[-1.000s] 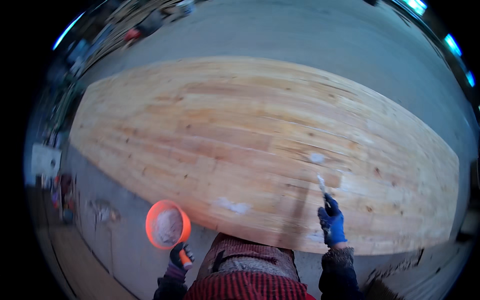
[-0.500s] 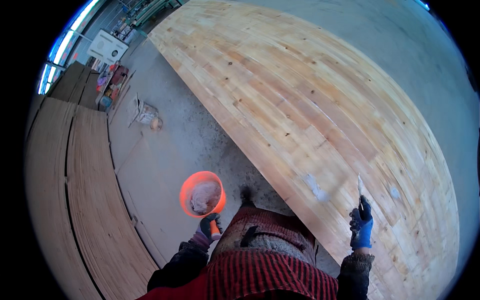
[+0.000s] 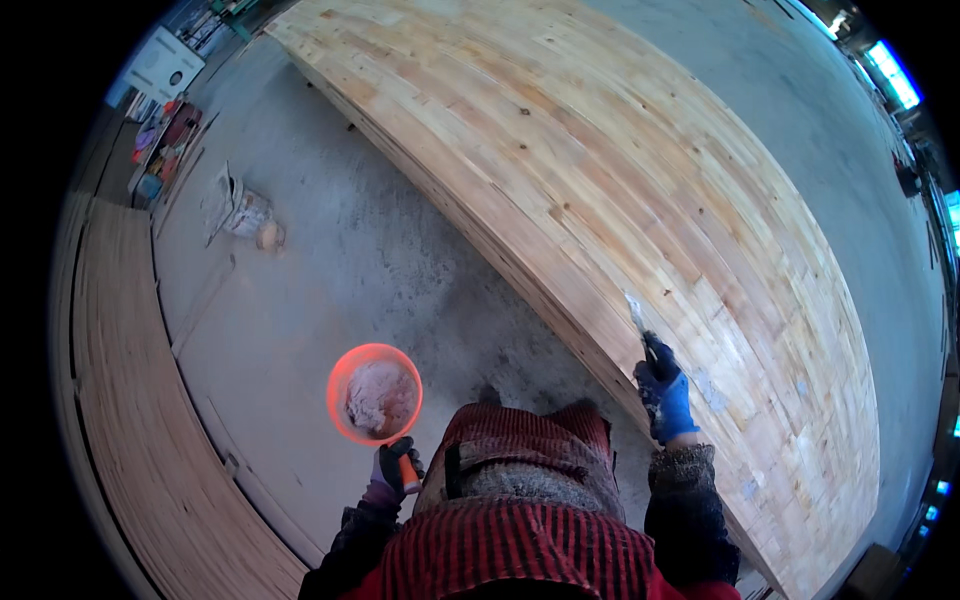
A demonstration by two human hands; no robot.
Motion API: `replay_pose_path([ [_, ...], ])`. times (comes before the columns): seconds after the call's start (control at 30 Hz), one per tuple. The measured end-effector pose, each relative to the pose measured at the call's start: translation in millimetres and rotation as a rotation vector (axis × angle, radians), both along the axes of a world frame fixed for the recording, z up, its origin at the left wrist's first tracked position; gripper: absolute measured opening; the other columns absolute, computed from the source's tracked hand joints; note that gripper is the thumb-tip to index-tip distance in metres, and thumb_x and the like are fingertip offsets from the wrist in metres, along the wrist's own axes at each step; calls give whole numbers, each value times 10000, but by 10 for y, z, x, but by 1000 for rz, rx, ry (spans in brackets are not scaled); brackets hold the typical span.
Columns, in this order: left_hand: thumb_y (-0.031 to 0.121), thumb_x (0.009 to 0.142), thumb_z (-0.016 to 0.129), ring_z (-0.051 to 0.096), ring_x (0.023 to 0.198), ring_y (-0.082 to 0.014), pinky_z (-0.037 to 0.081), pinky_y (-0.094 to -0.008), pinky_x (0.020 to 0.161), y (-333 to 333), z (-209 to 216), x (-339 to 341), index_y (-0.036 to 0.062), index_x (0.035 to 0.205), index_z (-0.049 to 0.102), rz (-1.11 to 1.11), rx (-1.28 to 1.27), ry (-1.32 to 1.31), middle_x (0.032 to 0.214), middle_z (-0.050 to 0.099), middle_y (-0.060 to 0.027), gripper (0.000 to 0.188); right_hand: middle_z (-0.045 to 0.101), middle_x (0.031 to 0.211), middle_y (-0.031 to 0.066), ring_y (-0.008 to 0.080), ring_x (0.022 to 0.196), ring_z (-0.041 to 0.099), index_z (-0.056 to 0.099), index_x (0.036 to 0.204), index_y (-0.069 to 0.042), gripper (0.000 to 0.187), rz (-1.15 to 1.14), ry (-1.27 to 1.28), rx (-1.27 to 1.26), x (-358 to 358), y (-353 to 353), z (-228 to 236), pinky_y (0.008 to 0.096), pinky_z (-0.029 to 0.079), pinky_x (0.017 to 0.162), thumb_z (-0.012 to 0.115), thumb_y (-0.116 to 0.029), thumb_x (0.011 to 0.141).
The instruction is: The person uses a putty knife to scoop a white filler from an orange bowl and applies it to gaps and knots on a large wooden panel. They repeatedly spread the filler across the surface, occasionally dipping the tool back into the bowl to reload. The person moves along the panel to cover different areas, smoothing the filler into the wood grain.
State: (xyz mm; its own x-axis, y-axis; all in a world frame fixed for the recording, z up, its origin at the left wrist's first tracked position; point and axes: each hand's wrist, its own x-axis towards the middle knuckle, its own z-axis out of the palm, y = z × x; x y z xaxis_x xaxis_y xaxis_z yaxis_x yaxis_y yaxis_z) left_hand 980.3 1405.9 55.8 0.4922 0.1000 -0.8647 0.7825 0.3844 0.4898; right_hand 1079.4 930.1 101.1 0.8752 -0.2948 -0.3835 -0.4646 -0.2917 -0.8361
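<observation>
My left hand (image 3: pixel 396 464), in a dark glove, is closed round the handle of an orange scoop-like bucket (image 3: pixel 333 392). Pale pinkish putty (image 3: pixel 381 396) lies inside the bucket. My right hand (image 3: pixel 664 388), in a blue and black glove, grips a putty knife (image 3: pixel 635 310) whose blade points away from me. The blade is over the near side of a large wooden panel (image 3: pixel 600 180) made of many joined strips with dark knots; whether it touches the wood I cannot tell. Whitish putty smears (image 3: pixel 711 392) mark the panel beside my right hand.
Brown stacked boards (image 3: pixel 150 380) lie along the left. A stained bucket (image 3: pixel 249 215) stands on the concrete floor (image 3: pixel 300 290) between them and the panel. Farther back are a crate of mixed items (image 3: pixel 165 150) and a white board with holes (image 3: pixel 163 65).
My right hand with the putty knife has moved left and forward over the panel, nearer its edge. The view has shifted too, and my left hand still holds the bucket.
</observation>
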Motion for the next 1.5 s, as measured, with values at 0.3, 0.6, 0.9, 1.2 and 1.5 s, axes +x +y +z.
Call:
replay_pose_path([
  [0.3,238,855,628,567,561,-194,494,-352,498,646,-86,1278,60,1022,550,-6,1,-10,722,531,-45,256,665,1106,207,286,996,668,523,1366,-153,474,81,-5,-139,1341,882,-67,382,518,841,612,-138,901],
  [0.6,295,888,622,534,611,-164,492,-326,558,1285,-328,2447,67,1066,552,8,-62,69,762,509,-16,298,664,1018,191,377,932,648,510,1360,-207,486,147,68,-477,2339,1216,-536,473,525,773,582,-185,880],
  [0.9,252,903,614,565,581,-165,502,-351,500,2020,-546,3681,73,1072,567,-135,-131,186,734,535,-6,250,655,962,217,393,848,646,519,1354,-193,498,-25,121,-612,2595,1789,-453,474,529,727,585,-156,862],
  [1.2,243,853,642,566,521,-177,512,-342,458,2675,-326,4910,82,1042,563,-468,-19,118,715,557,-39,260,658,1000,202,386,911,636,512,1368,-169,494,-106,178,-650,2833,3157,-381,463,523,764,582,-144,880],
  [1.5,225,835,646,571,520,-177,506,-336,447,3033,-207,5225,71,1007,547,-565,17,68,708,546,-46,251,650,885,177,386,785,647,508,1365,-212,473,-77,548,-762,3284,3539,-987,517,507,687,540,-225,893],
])
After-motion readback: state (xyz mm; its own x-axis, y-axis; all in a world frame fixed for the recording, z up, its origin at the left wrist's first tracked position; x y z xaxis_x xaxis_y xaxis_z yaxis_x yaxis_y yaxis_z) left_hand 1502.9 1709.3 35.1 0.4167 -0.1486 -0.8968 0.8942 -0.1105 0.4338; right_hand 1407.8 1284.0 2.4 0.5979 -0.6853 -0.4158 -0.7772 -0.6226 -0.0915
